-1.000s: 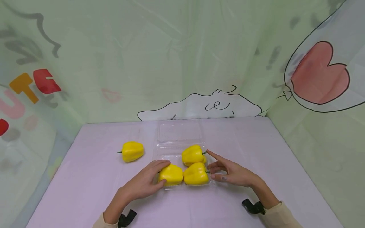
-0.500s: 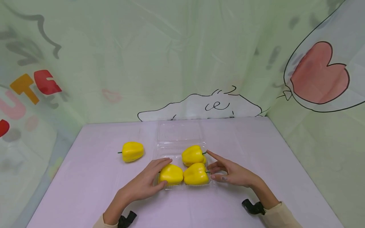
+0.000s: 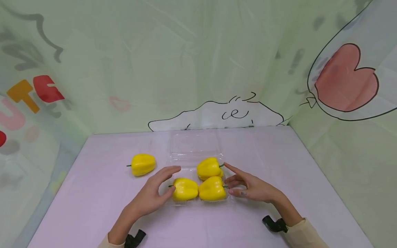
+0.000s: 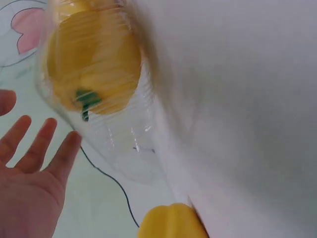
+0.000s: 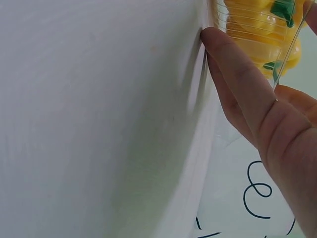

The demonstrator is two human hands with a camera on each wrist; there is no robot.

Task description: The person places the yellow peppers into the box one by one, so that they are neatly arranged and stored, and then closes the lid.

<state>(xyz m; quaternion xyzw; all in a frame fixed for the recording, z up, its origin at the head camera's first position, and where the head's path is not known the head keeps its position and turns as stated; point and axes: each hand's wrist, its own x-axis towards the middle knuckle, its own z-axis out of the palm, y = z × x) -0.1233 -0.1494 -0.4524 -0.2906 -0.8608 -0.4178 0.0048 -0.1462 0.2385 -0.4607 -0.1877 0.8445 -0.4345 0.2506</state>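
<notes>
Three yellow bell peppers sit in a clear plastic clamshell box (image 3: pixel 187 173): one at front left (image 3: pixel 186 190), one at front right and one at back right (image 3: pixel 208 167). My left hand (image 3: pixel 151 193) is spread beside the front-left pepper, its fingers off it in the left wrist view, where the pepper (image 4: pixel 94 59) shows through the clear wall. On the box's right side, my right hand (image 3: pixel 252 186) rests with extended fingers at the wall, close to the stems. A fourth yellow bell pepper (image 3: pixel 143 164) lies on the table, left of the box.
The box's clear lid (image 3: pixel 195 144) is folded back flat toward the rear wall. Pale lilac cloth covers the table (image 3: pixel 266 148). Printed green curtains (image 3: pixel 173 62) enclose the table at the back and both sides.
My left hand has let go of the front-left pepper and drawn back a little to the left, uncovering its stem. The right hand and the peppers have stayed put.
</notes>
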